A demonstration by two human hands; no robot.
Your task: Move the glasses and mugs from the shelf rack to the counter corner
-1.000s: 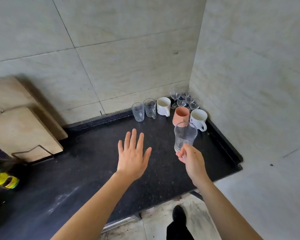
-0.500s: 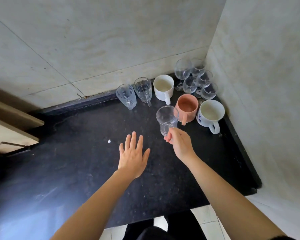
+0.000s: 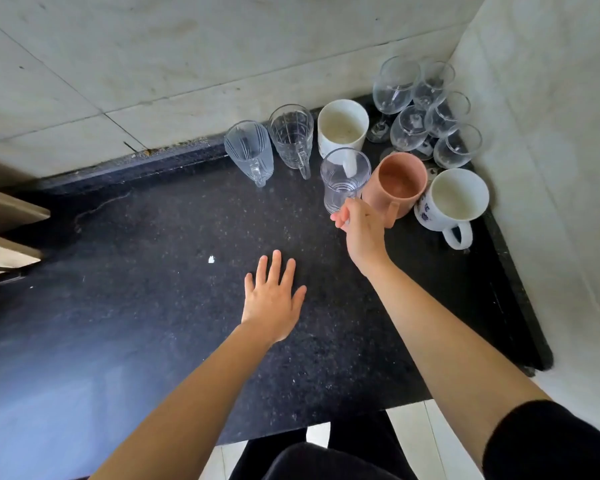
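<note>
Head camera is showing the right hand [image 3: 362, 233] gripping a clear ribbed glass [image 3: 343, 180] (upright, beside the pink mug [image 3: 397, 183]); left hand [image 3: 274, 303] is hovering, fingers spread.

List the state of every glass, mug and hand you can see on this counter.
Clear tumbler: upright, empty, gripped near its base.
Right hand: closed on the tumbler.
Left hand: open, fingers spread, holding nothing.
Pink mug: upright, empty.
White floral mug: upright, empty.
Plain white mug: upright, empty.
Two handled glass mugs: upright, empty.
Wine glasses: upright, clustered in the corner.
</note>
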